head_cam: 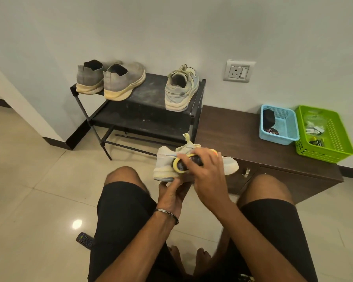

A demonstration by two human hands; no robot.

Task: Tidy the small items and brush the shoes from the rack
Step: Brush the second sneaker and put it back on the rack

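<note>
A pale lace-up sneaker (165, 162) is held above my knees, heel to the left. My left hand (171, 195) grips it from underneath at the sole. My right hand (207, 169) holds a yellow-edged shoe brush (179, 165) against the sneaker's side. Its matching sneaker (180, 89) stands on the right of the black shoe rack (149, 106). A pair of grey slip-on shoes (110, 79) stands on the rack's left end.
A low dark wood cabinet (232, 129) sits right of the rack, carrying a blue basket (280, 127) and a green basket (324, 135) with small items. A remote control (85, 240) lies on the tiled floor by my left leg. A wall socket (238, 71) is above the cabinet.
</note>
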